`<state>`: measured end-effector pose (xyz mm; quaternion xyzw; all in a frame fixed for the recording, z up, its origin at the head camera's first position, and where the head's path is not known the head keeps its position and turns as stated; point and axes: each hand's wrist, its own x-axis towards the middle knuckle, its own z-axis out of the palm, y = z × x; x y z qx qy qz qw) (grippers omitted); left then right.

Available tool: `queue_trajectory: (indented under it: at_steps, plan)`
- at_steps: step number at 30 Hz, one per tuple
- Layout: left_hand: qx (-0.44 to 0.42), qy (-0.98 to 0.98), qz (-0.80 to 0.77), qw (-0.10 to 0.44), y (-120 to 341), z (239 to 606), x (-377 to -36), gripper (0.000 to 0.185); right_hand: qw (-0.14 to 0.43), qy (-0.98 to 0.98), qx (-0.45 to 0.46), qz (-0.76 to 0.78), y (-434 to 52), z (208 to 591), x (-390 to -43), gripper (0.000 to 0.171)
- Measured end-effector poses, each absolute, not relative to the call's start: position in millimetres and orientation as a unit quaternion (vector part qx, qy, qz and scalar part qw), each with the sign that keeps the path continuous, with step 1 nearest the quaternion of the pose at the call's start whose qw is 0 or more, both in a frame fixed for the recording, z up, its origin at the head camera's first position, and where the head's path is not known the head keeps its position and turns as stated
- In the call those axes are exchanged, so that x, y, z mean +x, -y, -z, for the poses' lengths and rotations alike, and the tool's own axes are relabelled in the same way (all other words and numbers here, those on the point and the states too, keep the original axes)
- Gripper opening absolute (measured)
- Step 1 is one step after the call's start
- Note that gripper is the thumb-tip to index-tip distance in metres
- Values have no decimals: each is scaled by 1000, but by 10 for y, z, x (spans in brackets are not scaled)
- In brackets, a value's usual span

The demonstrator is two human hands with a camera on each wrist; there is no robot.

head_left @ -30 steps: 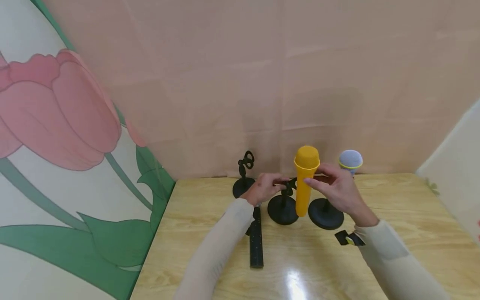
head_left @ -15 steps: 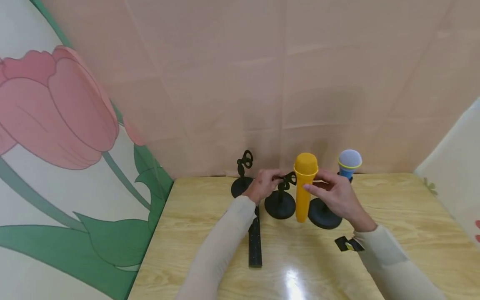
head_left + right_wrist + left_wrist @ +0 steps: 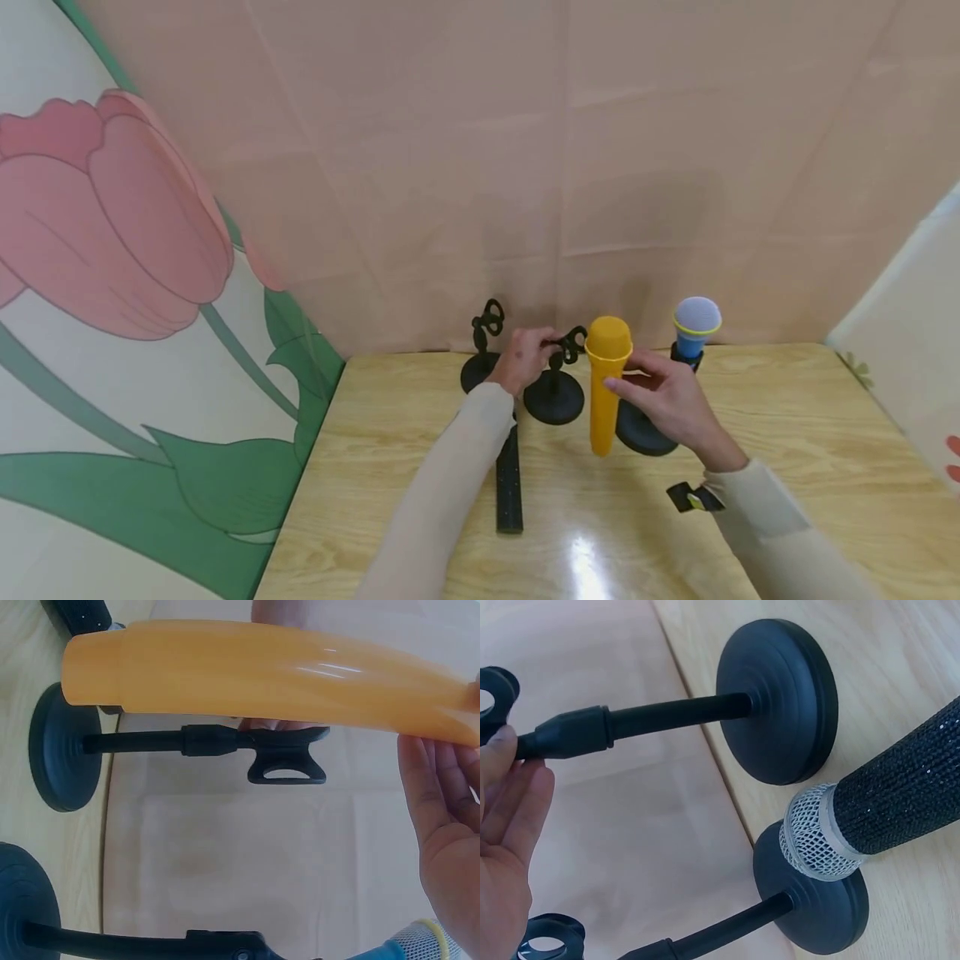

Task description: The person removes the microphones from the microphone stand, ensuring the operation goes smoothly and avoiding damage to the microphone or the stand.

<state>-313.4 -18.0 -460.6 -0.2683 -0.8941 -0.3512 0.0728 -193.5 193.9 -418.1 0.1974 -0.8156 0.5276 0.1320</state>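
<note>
Head view: yellow microphone [image 3: 606,385] between right fingers [image 3: 626,385].

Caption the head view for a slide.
Right hand holds an upright yellow microphone beside the black stand gripped by the left hand.

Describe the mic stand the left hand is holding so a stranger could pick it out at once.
On the wooden table, three black round-based stands line the back edge by the pink curtain. Take the middle stand, just left of the upright yellow microphone in the right hand. Its clip is empty and pinched by the left hand; the right stand carries a blue microphone, and the left stand goes untouched.
</note>
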Motion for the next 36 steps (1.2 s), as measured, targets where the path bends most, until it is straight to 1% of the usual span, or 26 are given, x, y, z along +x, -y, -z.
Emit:
queue_trajectory:
  at_steps: [4,8,11,16,22,26,31,36]
  plan:
    - [-262,892,356,95,189,4618,-3196,17,130,818,191,-526,-1950,4231,-1926,31]
    - [-252,892,356,119,203,4601,-3231,15,133,818,185,-527,-1960,4279,-1926,27]
    - [-239,898,347,125,190,4577,-3239,15,130,819,180,-530,-1962,4324,-1926,25]
    - [-215,908,338,123,167,4548,-3268,15,105,827,158,-529,-1949,4433,-1925,26]
    - [-195,915,333,115,161,4515,-3278,15,60,829,133,-540,-1900,4664,-1931,33]
    - [-173,918,344,95,151,4501,-3274,16,26,834,112,-539,-1850,4810,-1910,39]
    - [-145,897,414,54,150,4502,-3286,16,8,840,94,-534,-1796,4933,-1907,42]
    - [-133,876,462,40,170,4520,-3303,21,-20,847,81,-524,-1769,5012,-1935,46]
